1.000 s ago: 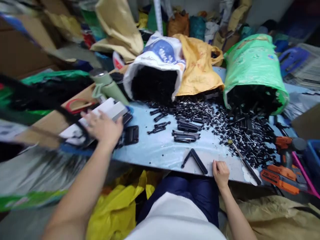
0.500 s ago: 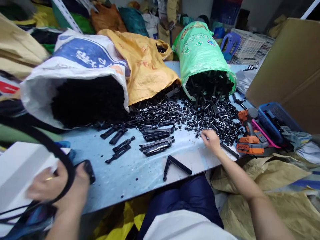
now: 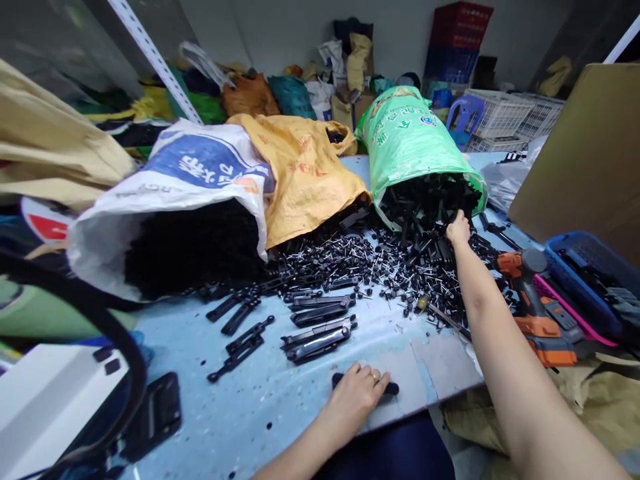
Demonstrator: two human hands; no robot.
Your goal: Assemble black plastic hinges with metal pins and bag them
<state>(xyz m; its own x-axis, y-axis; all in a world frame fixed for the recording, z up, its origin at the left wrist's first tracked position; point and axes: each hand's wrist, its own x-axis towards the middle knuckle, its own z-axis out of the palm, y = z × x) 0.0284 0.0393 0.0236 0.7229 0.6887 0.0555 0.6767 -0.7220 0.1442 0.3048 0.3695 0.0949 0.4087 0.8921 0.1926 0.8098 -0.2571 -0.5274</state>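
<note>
Under the left hand (image 3: 357, 393), a black bar (image 3: 392, 388); up ahead by the green bag (image 3: 420, 143), the right hand (image 3: 459, 230).
The left hand curls over the bar on the blue surface (image 3: 225, 420); I can't tell if the right holds anything. The job looks partway: some long, smooth black arms (image 3: 320, 341) lie in rows beyond the left hand, but lots of loose pins (image 3: 350, 257) with thin, shiny stems seem left. The bag is crinkly plastic.
</note>
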